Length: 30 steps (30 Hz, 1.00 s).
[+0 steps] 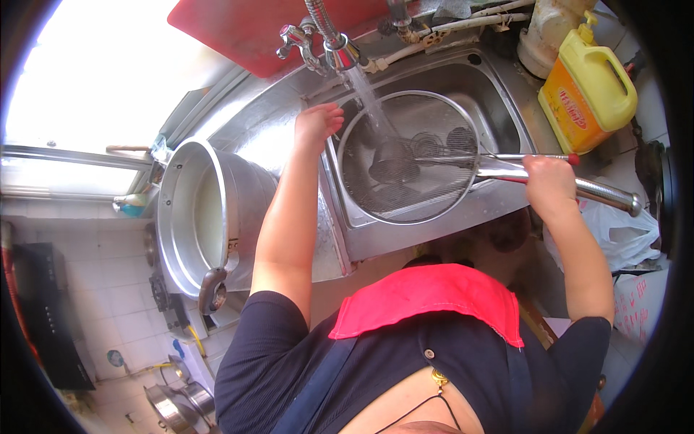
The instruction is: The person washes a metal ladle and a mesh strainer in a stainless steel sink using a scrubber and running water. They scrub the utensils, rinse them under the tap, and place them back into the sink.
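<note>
Over a stainless steel sink (488, 100) lies a large round wire-mesh skimmer (428, 195) with a long metal handle. My right hand (550, 182) is closed around that handle and around a thinner red-tipped handle beside it. Several ladle-like utensils (394, 161) show at the mesh; whether all lie in it or under it I cannot tell. Water pours from the faucet (342, 52) onto the mesh. My left hand (320, 123), holding nothing, is raised at the left of the skimmer's rim, fingers together and slightly bent, near the stream.
A large aluminium pot (255, 179) stands on the left counter. Behind the faucet leans a red board (233, 32). A yellow detergent jug (585, 92) stands right of the sink, with a white plastic bag (623, 233) below it. Pipes (477, 23) run along the back.
</note>
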Tool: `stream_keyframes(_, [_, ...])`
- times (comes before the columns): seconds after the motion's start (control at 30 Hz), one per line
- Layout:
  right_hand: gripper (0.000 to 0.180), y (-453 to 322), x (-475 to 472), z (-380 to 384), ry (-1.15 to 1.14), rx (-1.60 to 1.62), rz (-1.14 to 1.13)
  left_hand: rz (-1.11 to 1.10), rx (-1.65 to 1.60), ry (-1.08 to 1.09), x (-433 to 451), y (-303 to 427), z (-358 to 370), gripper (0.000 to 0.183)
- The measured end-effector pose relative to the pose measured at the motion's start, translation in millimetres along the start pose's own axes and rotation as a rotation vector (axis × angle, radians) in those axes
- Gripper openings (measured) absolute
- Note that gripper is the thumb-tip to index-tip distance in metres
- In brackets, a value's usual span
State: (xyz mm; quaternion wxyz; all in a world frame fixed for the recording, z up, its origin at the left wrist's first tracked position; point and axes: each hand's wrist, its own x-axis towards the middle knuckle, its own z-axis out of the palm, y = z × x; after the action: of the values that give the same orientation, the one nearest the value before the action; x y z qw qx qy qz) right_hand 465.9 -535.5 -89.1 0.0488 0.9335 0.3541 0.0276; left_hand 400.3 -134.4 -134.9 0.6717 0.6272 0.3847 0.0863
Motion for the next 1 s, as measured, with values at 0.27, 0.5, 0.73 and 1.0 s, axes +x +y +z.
stream_keyframes(0.27, [0.006,26.2,-48.7,-71.0,-0.114,-0.199,0.19,-0.336,-0.468,-0.368,23.4,-23.7,37.8,0.037])
stream_keyframes(0.5, [0.004,40.8,-77.5,-85.9,-0.061,-0.153,0.304,-0.009,0.38,-0.071,-0.4,-3.4,87.7,0.029])
stream_keyframes(0.73, [0.008,32.9,-64.4,-70.4,-0.1,0.055,0.232,-0.283,-0.144,0.046,12.3,-54.4,34.8,0.023])
stream_keyframes(1.0, [0.008,7.7,-12.8,-57.7,-0.178,0.071,-0.122,-0.144,-0.454,0.075,-150.1,-101.9,-18.2,0.022])
